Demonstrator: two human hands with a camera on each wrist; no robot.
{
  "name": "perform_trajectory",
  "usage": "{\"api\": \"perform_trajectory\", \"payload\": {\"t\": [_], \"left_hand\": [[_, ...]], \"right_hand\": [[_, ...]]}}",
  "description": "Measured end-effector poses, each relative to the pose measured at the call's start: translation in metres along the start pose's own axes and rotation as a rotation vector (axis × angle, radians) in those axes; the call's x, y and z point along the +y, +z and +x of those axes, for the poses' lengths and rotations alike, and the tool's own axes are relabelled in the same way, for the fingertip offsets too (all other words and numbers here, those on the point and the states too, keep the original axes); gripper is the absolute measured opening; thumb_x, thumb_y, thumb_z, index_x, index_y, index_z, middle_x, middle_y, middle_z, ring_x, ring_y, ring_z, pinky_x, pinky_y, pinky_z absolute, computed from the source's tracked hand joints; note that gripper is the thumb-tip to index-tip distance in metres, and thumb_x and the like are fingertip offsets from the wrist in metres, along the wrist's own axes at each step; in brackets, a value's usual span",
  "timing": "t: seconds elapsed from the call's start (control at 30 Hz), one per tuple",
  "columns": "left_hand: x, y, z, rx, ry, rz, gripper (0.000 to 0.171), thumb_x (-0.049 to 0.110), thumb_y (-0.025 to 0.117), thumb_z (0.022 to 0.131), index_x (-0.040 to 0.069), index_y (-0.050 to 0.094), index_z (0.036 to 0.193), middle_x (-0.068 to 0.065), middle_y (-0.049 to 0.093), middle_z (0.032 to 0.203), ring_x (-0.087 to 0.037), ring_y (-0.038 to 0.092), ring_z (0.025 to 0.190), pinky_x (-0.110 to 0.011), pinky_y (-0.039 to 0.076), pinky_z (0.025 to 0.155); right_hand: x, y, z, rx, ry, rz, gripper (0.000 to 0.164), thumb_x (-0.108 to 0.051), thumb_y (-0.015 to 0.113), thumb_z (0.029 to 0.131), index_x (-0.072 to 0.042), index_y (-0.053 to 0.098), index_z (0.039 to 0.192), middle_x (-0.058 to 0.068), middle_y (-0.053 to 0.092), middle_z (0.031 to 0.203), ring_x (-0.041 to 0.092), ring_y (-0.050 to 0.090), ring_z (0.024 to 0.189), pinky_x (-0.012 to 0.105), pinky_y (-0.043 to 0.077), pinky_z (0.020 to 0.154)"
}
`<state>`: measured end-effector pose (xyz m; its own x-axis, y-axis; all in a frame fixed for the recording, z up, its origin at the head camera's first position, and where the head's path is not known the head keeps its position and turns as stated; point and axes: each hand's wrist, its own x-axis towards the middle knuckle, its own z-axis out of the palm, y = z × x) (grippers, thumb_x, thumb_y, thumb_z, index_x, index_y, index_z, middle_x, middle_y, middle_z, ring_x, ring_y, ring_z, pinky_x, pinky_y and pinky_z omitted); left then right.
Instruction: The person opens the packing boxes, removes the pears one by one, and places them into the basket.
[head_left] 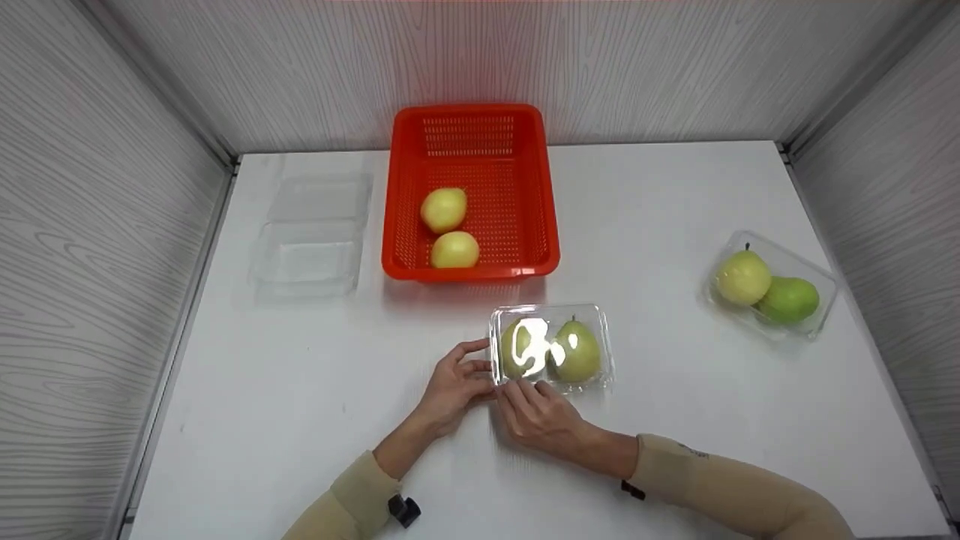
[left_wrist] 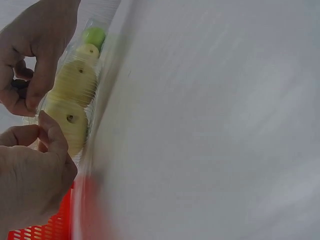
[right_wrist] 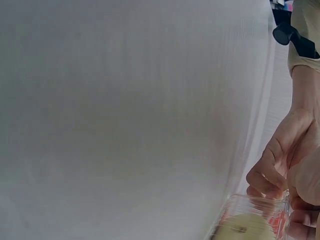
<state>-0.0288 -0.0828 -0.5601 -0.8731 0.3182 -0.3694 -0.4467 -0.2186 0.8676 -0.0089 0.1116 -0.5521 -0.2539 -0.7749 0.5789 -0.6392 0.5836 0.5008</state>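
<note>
A clear plastic clamshell box (head_left: pixel 607 360) with two yellow-green pears (head_left: pixel 576 352) inside lies near the middle of the white table, its lid down over them. At the box's left side, my left hand (head_left: pixel 452 386) pinches the rim between thumb and fingers, the thumb by the front left corner. My right hand (head_left: pixel 541 416) pinches the front edge close to that same corner. Both sets of fingertips meet at the rim in the left wrist view, where the left hand (left_wrist: pixel 35 170) sits below the right hand (left_wrist: pixel 37 50).
Behind the box stands a red plastic basket (head_left: pixel 549 225) holding two yellow pears (head_left: pixel 444 210). An open, unfilled clear clamshell box (head_left: pixel 311 259) lies at the back left. Far right, another clear box (head_left: pixel 823 311) contains a yellow pear (head_left: pixel 743 277) and a green one (head_left: pixel 789 300).
</note>
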Motion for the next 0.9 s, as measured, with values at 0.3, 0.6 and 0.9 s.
{"api": "perform_trajectory", "payload": {"t": [0.3, 0.6, 0.9], "left_hand": [[-0.001, 0.000, 0.002, -0.004, 0.010, -0.003, 0.070, -0.013, 0.063, 0.088, 0.003, 0.041, 0.153, -0.008, 0.069, 0.110, -0.012, 0.073, 0.089, -0.027, 0.065, 0.077], [0.003, -0.002, 0.000, 0.012, 0.003, -0.024, 0.071, -0.013, 0.065, 0.089, 0.002, 0.041, 0.154, -0.005, 0.065, 0.107, -0.012, 0.070, 0.088, -0.029, 0.064, 0.081], [0.004, -0.004, 0.000, 0.006, 0.017, -0.028, 0.071, -0.013, 0.069, 0.089, 0.001, 0.042, 0.153, -0.003, 0.066, 0.106, -0.010, 0.072, 0.087, -0.027, 0.064, 0.078]], "right_hand": [[0.002, 0.005, -0.002, 0.040, -0.012, 0.008, 0.034, -0.008, 0.044, 0.108, -0.008, 0.076, 0.094, 0.001, 0.061, 0.079, 0.011, 0.057, 0.063, 0.023, 0.050, 0.053], [0.012, 0.002, 0.007, 0.072, 0.034, 0.031, 0.031, -0.008, 0.045, 0.103, -0.007, 0.074, 0.093, 0.001, 0.063, 0.080, 0.010, 0.057, 0.063, 0.020, 0.047, 0.051], [0.013, -0.001, 0.003, 0.057, 0.016, 0.031, 0.027, -0.011, 0.052, 0.105, -0.010, 0.076, 0.094, 0.000, 0.066, 0.082, 0.010, 0.062, 0.067, 0.019, 0.049, 0.051]]}}
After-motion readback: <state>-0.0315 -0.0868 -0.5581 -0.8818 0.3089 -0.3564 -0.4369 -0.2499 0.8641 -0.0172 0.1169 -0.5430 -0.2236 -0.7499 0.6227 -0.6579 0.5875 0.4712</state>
